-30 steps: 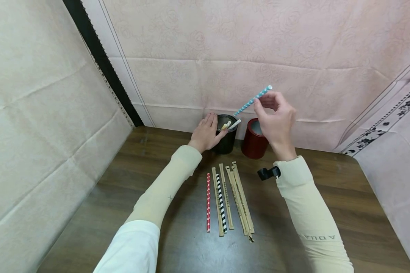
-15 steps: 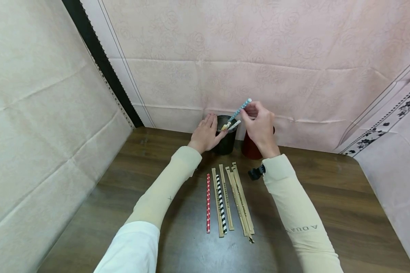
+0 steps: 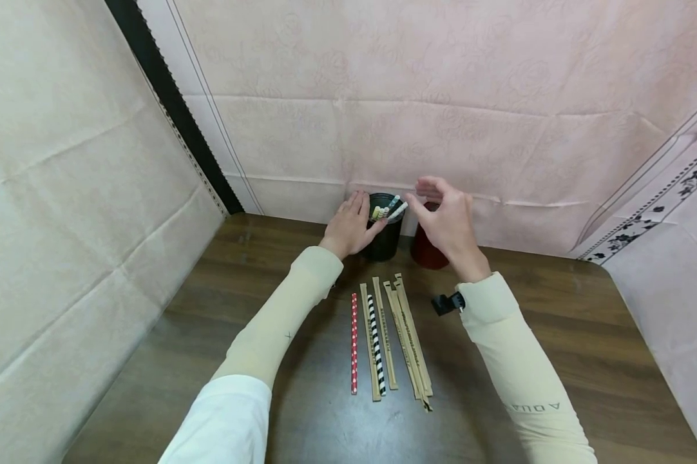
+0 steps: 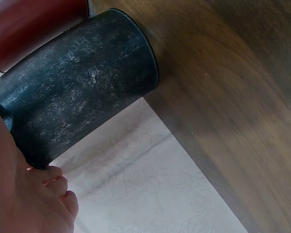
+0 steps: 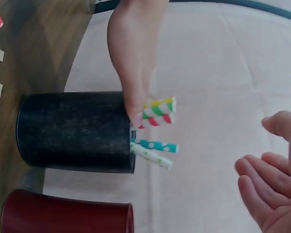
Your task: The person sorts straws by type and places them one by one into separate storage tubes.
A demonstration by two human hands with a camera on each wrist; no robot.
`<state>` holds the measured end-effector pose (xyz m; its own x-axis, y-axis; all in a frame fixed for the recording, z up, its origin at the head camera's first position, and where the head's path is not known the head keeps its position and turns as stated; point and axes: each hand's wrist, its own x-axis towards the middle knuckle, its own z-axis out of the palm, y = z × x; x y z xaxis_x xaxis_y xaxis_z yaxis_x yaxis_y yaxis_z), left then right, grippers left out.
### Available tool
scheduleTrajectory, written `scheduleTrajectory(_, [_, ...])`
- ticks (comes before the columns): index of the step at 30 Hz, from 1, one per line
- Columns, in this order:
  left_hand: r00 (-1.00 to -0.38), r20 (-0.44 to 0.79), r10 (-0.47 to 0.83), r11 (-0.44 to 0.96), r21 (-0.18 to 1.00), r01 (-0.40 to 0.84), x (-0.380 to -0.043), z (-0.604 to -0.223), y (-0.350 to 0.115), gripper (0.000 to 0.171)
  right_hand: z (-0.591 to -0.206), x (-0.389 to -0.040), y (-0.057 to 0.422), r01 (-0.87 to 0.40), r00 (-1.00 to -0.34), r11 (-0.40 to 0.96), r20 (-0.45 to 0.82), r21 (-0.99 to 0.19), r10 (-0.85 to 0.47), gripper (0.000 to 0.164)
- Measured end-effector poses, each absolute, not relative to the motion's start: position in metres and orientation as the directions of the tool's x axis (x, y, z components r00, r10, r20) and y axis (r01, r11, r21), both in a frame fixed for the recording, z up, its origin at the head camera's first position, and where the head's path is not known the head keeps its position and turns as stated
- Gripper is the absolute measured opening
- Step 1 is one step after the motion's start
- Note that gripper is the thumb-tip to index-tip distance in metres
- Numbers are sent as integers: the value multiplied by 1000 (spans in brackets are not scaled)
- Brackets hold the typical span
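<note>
1. Head: probably partway along, with several straws (image 3: 397, 211) in the black cup (image 3: 385, 243); a red dotted straw (image 3: 354, 345), a striped straw (image 3: 376, 345) and paper packets (image 3: 415, 341) lie on the table (image 3: 574, 303).
2. Left wrist: the left hand (image 4: 29, 199) touches the black cup near its rim, fingers close together (a red cup (image 4: 34, 29) stands just beside).
3. Right wrist: the right hand (image 5: 285, 196) holds nothing, thumb and fingers spread apart.
</note>
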<state>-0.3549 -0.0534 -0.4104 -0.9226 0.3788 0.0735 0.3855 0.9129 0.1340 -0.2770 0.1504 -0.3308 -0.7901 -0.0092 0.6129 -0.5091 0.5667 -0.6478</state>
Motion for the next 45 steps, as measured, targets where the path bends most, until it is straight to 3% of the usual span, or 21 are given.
scheduleTrajectory(13, [-921, 90, 378, 911, 139, 388, -352, -408, -54, 90, -324, -238, 148, -493, -847, 670, 481, -555, -225, 29])
scheduleTrajectory(23, [-926, 71, 371, 917, 133, 377, -351, -406, -55, 91, -343, -220, 137, -419, -908, 701, 261, -577, -328, 32])
scheduleTrajectory(32, [-925, 73, 372, 917, 128, 378, -350, -407, -54, 90, -374, -212, 127, -412, -900, 713, 130, -567, -417, 26])
scheduleTrajectory(45, [-924, 79, 374, 915, 130, 382, -346, -405, -53, 90, -413, -208, 117, -318, -895, 744, -73, -588, -440, 23])
